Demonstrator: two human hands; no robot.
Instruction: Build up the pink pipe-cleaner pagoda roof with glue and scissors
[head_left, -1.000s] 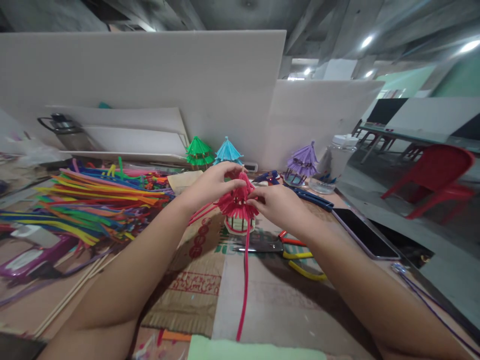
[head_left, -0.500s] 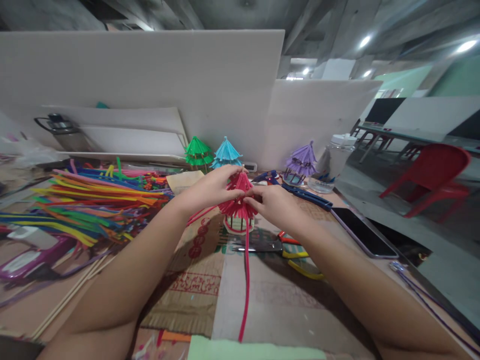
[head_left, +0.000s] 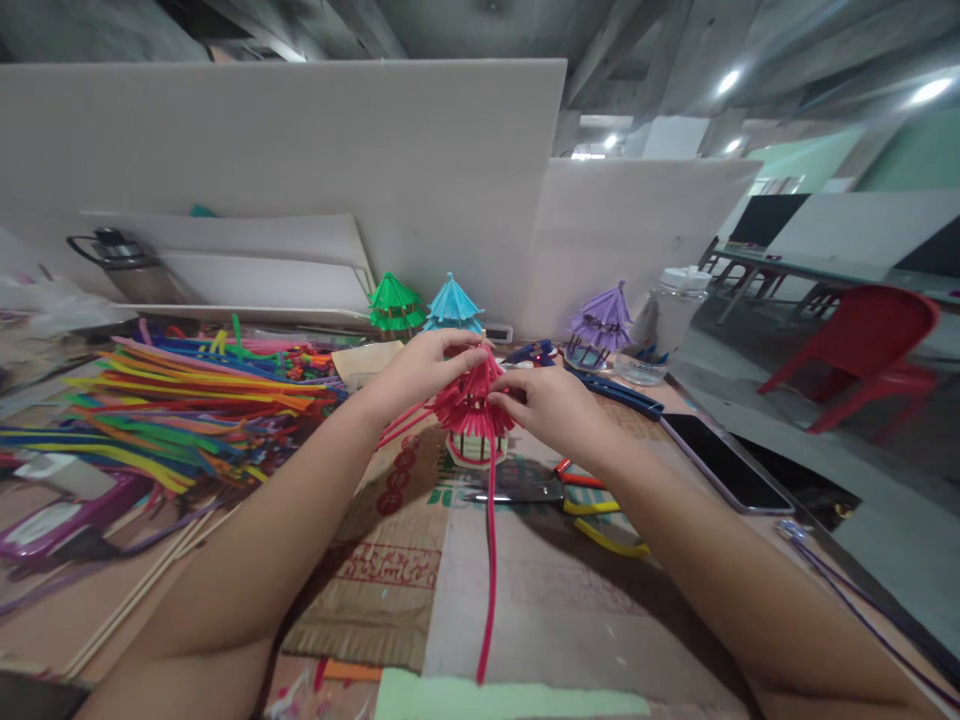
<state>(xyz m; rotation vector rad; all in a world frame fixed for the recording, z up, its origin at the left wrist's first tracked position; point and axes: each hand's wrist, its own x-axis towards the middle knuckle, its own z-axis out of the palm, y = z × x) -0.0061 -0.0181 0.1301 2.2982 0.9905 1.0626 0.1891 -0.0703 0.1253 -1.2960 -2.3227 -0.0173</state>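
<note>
A small red pavilion model (head_left: 466, 412) with a fringed, two-tiered roof stands upright on the cardboard in front of me. My left hand (head_left: 429, 365) is over the upper left of its roof, fingers closed around the peak. From the right, my right hand (head_left: 546, 402) pinches a red pipe cleaner (head_left: 491, 570) against the roof. The pipe cleaner's long free end hangs down and lies toward me. More red strands stick out at the left, beneath my left hand. Scissors (head_left: 517, 493) with red and yellow handles lie just below the model.
Loose coloured pipe cleaners (head_left: 199, 385) are heaped on the left. Behind stand a green pavilion (head_left: 395, 303), a blue one (head_left: 451, 303) and a purple one (head_left: 601, 322). A clear jar (head_left: 670, 320), blue-handled tool (head_left: 619, 391) and phone (head_left: 724, 463) occupy the right.
My left thumb has risen slightly toward the roof's peak, showing more of the red roof. My right hand stays nearly in place, still pinching at the right side.
</note>
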